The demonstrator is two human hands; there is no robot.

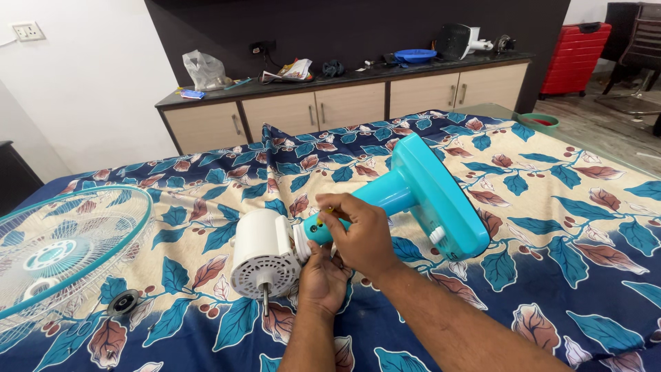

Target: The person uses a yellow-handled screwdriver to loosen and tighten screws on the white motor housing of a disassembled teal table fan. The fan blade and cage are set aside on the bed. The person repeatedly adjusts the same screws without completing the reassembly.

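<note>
A person's right hand (361,231) pinches a slim yellow-tipped tool (330,209) between narrowed fingers (337,202), its tip set against the neck of a turquoise fan stand (413,189) where the neck meets the white fan motor (265,255). The left hand (322,279) reaches up from below, its fingers curled and pressed to the joint between motor and neck; whether they grip anything cannot be told.

The stand lies on its side on the bed (551,227), its broad turquoise base tipped up towards the right with a white knob (436,235) showing on its face. The motor lies just left of the hands, its vented round face and bare metal shaft (265,300) pointing towards the camera.

A turquoise wire fan guard (62,248) rests well apart at the bed's left edge, with a small dark round cap (124,303) beside it. The bed wears a leaf-patterned sheet in blue, cream and brown. Behind it stands a long dark-topped cabinet (344,103) strewn with a plastic bag (204,71), papers and a blue dish (415,55); a red suitcase (575,58) stands at far right.
</note>
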